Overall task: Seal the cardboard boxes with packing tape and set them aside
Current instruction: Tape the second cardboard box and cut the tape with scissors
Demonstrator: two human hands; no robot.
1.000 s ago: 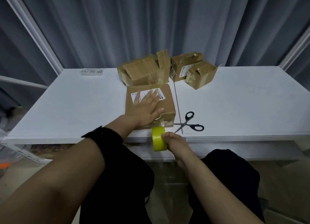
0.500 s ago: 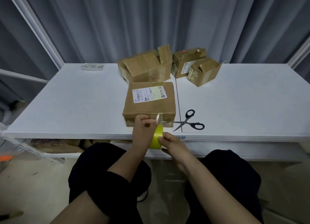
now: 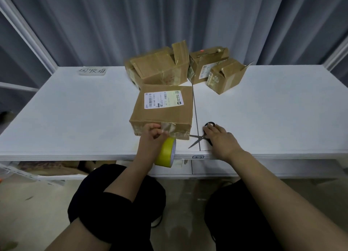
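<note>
A flat cardboard box (image 3: 165,111) with a white shipping label lies near the table's front edge. Clear tape runs down its front face. My left hand (image 3: 152,133) pinches that tape strip against the box's front. The yellow tape roll (image 3: 166,154) hangs from the strip just below my left hand, over the table edge. My right hand (image 3: 219,137) rests on the black-handled scissors (image 3: 197,138) to the right of the box, fingers on the handles; whether they grip them is unclear.
Three more cardboard boxes stand at the back: a large one (image 3: 160,68), a middle one (image 3: 205,64) and a small open-flapped one (image 3: 226,75). A handwritten label (image 3: 92,71) lies at the back left of the white table (image 3: 75,109).
My left hand left the box top and came down to pinch the tape at the front face. My right hand let go of the roll and moved right onto the scissors.
</note>
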